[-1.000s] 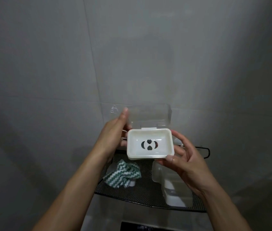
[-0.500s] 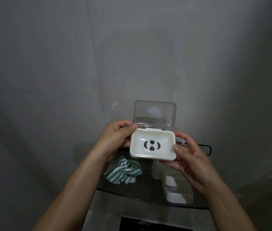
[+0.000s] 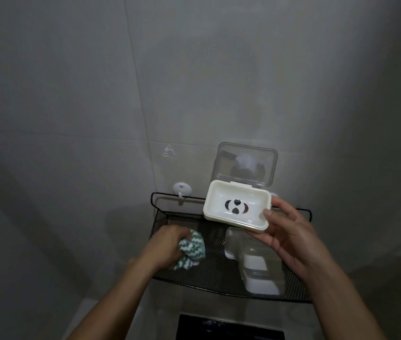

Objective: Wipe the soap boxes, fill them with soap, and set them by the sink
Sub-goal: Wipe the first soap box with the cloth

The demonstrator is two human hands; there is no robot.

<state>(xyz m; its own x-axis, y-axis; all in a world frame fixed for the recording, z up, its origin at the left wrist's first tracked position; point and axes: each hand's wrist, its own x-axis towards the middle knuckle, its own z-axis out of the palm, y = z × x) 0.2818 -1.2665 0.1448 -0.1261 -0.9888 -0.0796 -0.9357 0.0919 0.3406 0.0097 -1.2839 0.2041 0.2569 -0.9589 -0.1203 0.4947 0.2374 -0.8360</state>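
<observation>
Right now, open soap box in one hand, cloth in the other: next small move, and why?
Probably lift the green-and-white cloth from the mesh shelf into the soap box. The left hand grips the cloth; the right hand holds the box, its lid open and tray empty, ready to wipe.

The left hand [image 3: 167,244] covers part of the green-and-white cloth [image 3: 190,251], its fingertips buried in the folds. The right hand [image 3: 290,239] hides the near corner of the second soap box [image 3: 260,273] (contents unclear through cloudy plastic). The frame's bottom edge crops a dark object [image 3: 228,327].
</observation>
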